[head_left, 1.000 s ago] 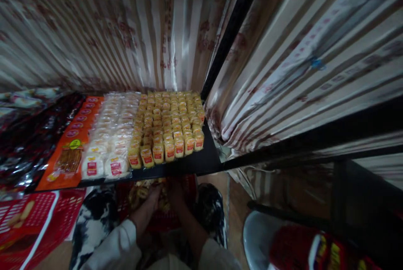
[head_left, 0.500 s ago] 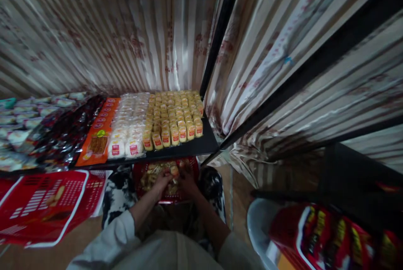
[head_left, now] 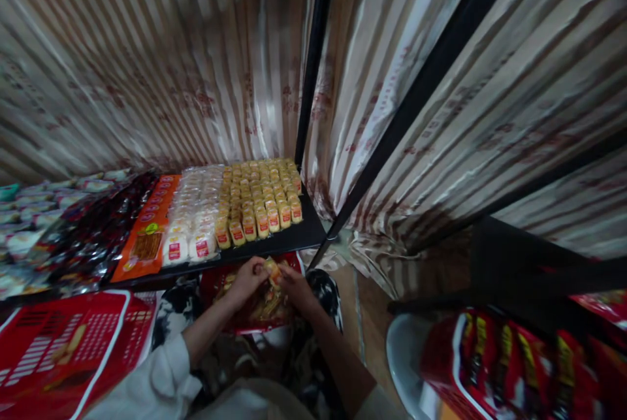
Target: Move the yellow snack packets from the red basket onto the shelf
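Note:
A small yellow wrapped snack [head_left: 273, 270] is pinched between my two hands, above a red basket [head_left: 245, 327] at my lap. My left hand [head_left: 251, 279] closes its fingers on the snack's left side. On the other side my right hand [head_left: 295, 286] grips it with the fingertips. More yellow packets [head_left: 267, 306] lie loose in the basket, partly covered by my hands. Beyond the basket, rows of yellow wrapped snacks [head_left: 259, 198] with red labels stand on a black shelf [head_left: 308, 230].
White wrapped snacks [head_left: 191, 224], an orange bag [head_left: 147, 230] and dark shiny packets [head_left: 98, 224] fill the shelf leftward. A red basket [head_left: 49, 341] stands lower left. Black posts [head_left: 392, 139] cross before striped curtains [head_left: 220, 80]. At lower right are a pale tub [head_left: 404, 355] and red packets [head_left: 519, 361].
Both hands, with the yellow snack, have risen from the basket toward the shelf edge. The view has shifted, so the shelf appears lower and slightly left.

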A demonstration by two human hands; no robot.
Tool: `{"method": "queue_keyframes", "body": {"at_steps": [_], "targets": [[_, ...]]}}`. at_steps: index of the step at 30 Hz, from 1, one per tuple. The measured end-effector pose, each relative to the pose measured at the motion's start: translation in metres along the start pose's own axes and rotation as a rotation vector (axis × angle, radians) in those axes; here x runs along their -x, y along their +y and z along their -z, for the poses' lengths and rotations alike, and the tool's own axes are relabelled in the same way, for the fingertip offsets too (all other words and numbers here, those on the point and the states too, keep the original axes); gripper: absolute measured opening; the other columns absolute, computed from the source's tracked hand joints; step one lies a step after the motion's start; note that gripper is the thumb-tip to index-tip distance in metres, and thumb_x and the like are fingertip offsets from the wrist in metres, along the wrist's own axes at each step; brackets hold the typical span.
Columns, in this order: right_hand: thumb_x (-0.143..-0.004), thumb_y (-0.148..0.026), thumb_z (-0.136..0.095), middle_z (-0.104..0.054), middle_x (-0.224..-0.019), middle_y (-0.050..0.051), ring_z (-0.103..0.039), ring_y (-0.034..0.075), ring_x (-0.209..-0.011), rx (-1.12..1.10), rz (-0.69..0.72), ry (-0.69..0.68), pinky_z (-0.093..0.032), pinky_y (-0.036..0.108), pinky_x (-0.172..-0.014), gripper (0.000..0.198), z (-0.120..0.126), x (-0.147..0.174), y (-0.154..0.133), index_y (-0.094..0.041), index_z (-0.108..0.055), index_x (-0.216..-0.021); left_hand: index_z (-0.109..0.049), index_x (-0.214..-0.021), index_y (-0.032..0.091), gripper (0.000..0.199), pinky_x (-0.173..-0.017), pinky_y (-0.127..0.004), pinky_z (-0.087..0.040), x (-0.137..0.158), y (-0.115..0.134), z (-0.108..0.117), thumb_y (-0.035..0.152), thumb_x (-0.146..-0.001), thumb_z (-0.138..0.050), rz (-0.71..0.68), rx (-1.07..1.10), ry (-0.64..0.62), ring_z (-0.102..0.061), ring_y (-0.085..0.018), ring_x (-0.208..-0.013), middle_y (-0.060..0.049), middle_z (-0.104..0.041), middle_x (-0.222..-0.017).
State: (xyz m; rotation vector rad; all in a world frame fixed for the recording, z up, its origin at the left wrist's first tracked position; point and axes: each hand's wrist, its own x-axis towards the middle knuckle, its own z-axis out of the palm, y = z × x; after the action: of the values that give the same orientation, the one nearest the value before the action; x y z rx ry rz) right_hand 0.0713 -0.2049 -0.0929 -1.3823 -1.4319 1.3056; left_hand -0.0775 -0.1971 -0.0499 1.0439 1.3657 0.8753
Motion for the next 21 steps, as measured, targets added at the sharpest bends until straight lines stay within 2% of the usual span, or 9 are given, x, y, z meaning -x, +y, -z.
{"method": "queue_keyframes", "body": {"at_steps": [5, 10, 15, 19, 21], "targets": [[-0.075, -0.031, -0.054, -0.068, -0.104, 0.005, -0.063, 0.022, -0.097, -0.206, 0.042, -0.048, -0.052, 0.036, -0.082, 0.032, 0.016, -0.006, -0.016, -0.022, -0.063, -0.104, -0.051, -0.066, 0.018, 0.02, -0.055, -0.022, -0.039, -0.012, 0.028, -0.006, 0.027, -0.063, -0.069, -0.075, -0.069, -0.069, -0.049, -0.01, -0.051, 0.006, -0.051, -0.055], [-0.076, -0.031, -0.052, -0.068, -0.105, 0.007, -0.064, 0.02, -0.098, -0.215, 0.085, 0.019, -0.051, 0.035, -0.085, 0.038, 0.027, -0.024, -0.03, -0.019, -0.058, -0.112, -0.053, -0.073, 0.018, 0.018, -0.05, -0.02, -0.036, -0.033, 0.062, -0.012, 0.023, -0.064, -0.067, -0.084, -0.132, -0.103, -0.05, -0.01, -0.051, 0.006, -0.051, -0.058], [-0.081, -0.033, -0.048, -0.064, -0.111, 0.01, -0.063, 0.019, -0.097, -0.09, 0.167, 0.249, -0.051, 0.034, -0.087, 0.043, 0.038, -0.053, -0.043, -0.017, -0.053, -0.12, -0.057, -0.079, 0.017, 0.015, -0.05, -0.02, -0.036, -0.063, 0.1, -0.02, 0.02, -0.066, -0.064, -0.217, -0.213, -0.104, -0.048, -0.01, -0.052, 0.005, -0.052, -0.059], [-0.083, -0.032, -0.046, -0.05, -0.129, 0.015, -0.053, 0.022, -0.113, 0.042, 0.25, 0.486, -0.051, 0.036, -0.088, 0.05, 0.05, -0.069, -0.061, -0.015, -0.046, -0.129, -0.062, -0.083, 0.016, 0.015, -0.058, -0.021, -0.039, -0.094, 0.128, -0.027, 0.015, -0.068, -0.063, -0.351, -0.342, 0.0, -0.048, -0.009, -0.055, 0.004, -0.055, -0.063], [-0.083, -0.029, -0.043, -0.043, -0.135, 0.016, -0.046, 0.023, -0.121, 0.102, 0.288, 0.553, -0.049, 0.036, -0.092, 0.05, 0.056, -0.074, -0.07, -0.014, -0.045, -0.13, -0.063, -0.088, 0.015, 0.019, -0.063, -0.021, -0.041, -0.113, 0.142, -0.031, 0.014, -0.069, -0.062, -0.422, -0.402, 0.059, -0.051, -0.01, -0.061, 0.002, -0.059, -0.069]]}}
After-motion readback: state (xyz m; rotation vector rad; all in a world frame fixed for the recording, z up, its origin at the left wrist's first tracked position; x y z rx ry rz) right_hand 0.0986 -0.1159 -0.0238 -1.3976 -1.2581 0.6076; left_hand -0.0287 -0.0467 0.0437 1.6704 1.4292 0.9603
